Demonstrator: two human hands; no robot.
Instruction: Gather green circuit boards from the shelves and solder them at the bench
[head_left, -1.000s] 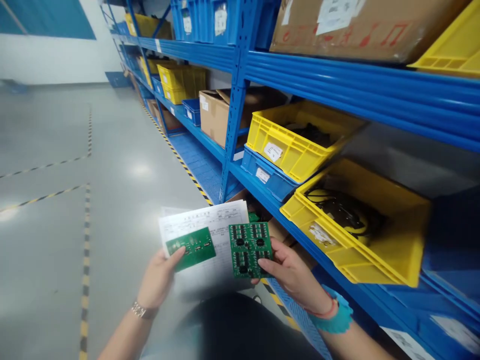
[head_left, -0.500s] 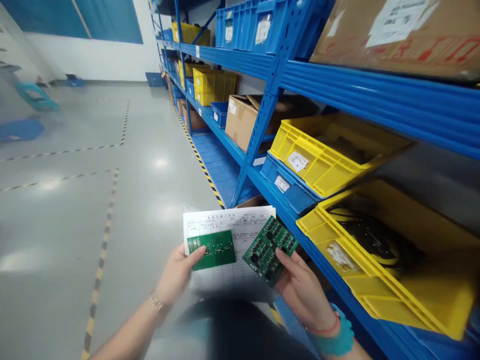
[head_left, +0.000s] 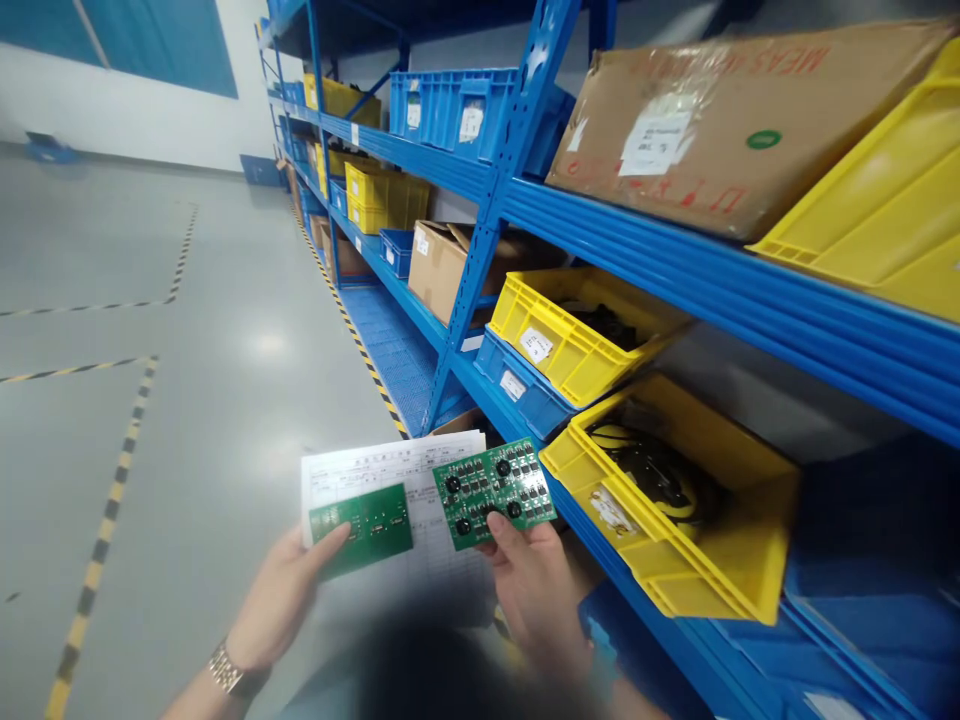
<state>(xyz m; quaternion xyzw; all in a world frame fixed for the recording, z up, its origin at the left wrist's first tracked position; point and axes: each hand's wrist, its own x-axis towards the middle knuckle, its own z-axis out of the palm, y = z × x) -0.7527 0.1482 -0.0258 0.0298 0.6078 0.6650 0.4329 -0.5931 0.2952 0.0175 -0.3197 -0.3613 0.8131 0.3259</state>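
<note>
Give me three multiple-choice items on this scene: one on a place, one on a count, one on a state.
1. Where is the printed paper sheet relative to the green circuit board in the left hand?
A) Inside a crate B) Behind it C) On the floor

2. How many green circuit boards do the hands hold?
A) One B) Three C) Two

3. How do the black cables lie in the nearest yellow crate?
A) Coiled inside it B) Across the floor C) Over a carton

Answers:
1 B: the sheet shows beyond the board's edges.
2 C: the left hand holds one, the right hand a second circuit board.
3 A: the loops sit within the crate's walls.
</note>
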